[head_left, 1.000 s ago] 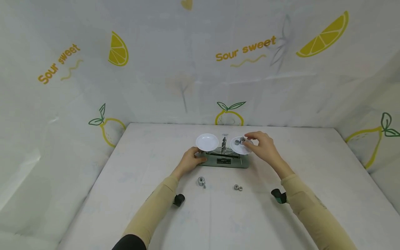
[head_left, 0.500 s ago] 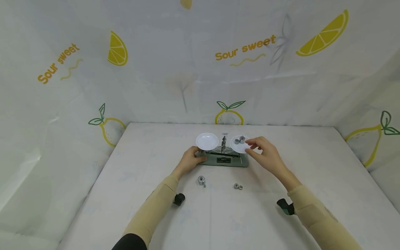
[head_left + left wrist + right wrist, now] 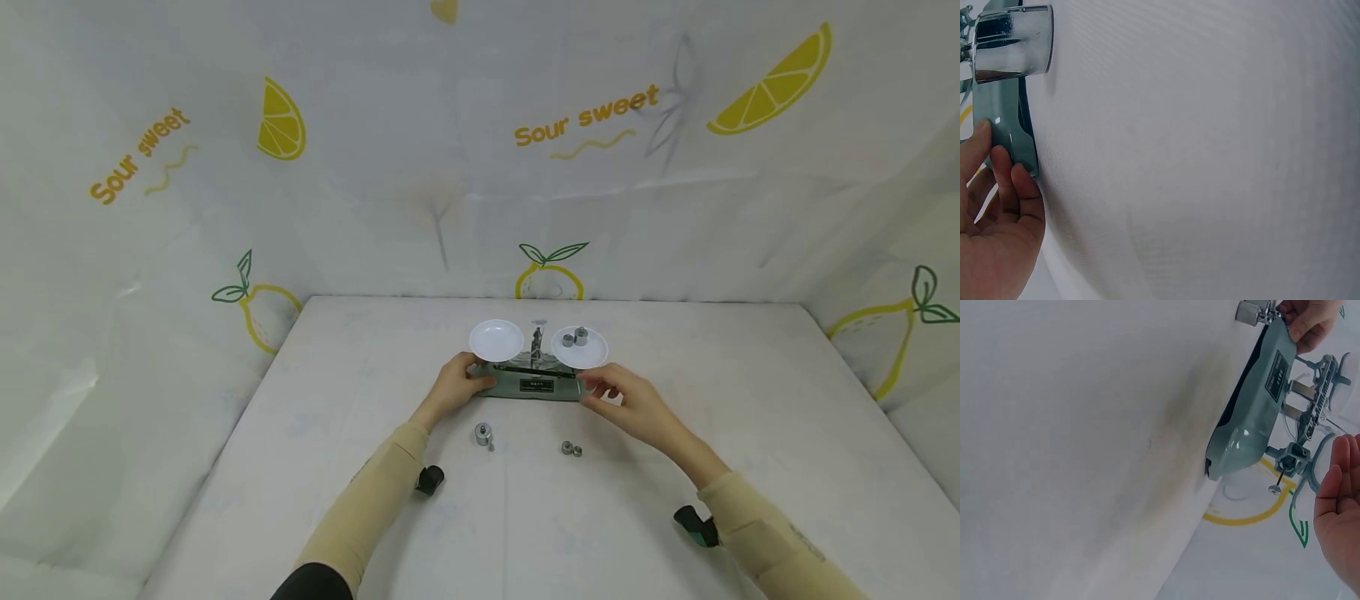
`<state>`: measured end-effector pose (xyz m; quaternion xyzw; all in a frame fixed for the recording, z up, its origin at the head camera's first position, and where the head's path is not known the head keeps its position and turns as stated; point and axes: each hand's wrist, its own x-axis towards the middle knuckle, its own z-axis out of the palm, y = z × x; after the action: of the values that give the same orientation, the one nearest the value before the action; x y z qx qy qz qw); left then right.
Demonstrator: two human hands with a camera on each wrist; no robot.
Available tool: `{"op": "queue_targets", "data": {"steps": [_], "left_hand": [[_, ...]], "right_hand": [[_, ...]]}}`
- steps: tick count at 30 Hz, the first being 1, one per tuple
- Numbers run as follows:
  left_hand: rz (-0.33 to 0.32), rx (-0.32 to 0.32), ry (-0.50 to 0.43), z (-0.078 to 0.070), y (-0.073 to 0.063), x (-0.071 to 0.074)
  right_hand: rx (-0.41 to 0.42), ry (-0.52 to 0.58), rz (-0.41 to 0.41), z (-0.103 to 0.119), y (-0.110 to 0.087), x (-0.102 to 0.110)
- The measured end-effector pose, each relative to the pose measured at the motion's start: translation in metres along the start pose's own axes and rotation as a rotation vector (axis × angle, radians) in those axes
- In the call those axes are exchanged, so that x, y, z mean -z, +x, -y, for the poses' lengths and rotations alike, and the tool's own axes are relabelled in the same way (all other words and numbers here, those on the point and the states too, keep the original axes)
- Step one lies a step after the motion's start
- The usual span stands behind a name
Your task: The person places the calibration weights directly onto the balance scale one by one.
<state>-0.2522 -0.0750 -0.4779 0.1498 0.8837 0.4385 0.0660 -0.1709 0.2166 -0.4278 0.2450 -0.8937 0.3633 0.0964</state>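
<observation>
A green balance scale (image 3: 537,388) stands on the table with two white pans. Bare is the left pan (image 3: 497,342); the right pan (image 3: 581,357) carries a larger metal weight (image 3: 581,336) and a smaller one (image 3: 567,341). My left hand (image 3: 452,385) grips the left end of the base, its thumb against the front in the head view. Near the base's right end is my right hand (image 3: 632,406), fingers loosely bent, nothing between them. The right wrist view shows this hand (image 3: 1341,512) apart from the green base (image 3: 1250,419).
In front of the scale, a large weight (image 3: 483,433) stands beside a tiny one (image 3: 491,447) at the left. Two small weights (image 3: 567,448) sit further right. A white cloth with lemon prints (image 3: 551,285) hangs behind the table (image 3: 375,333).
My right hand has left the weights on the right pan and come down toward me, to the right end of the base. The left hand stays put.
</observation>
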Motion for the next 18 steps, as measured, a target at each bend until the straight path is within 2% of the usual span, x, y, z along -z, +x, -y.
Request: {"op": "queue_targets", "data": {"steps": [5, 11, 18], "left_hand": [[0.01, 0.038, -0.005, 0.001, 0.002, -0.001], [0.003, 0.047, -0.002, 0.002, 0.003, -0.002], [0.0, 0.052, -0.005, 0.003, 0.003, -0.002]], "right_hand": [[0.01, 0.048, 0.098, -0.002, -0.006, -0.008], [0.054, 0.089, 0.193, -0.004, -0.009, -0.016], [-0.005, 0.113, 0.32, -0.006, -0.011, -0.021]]}}
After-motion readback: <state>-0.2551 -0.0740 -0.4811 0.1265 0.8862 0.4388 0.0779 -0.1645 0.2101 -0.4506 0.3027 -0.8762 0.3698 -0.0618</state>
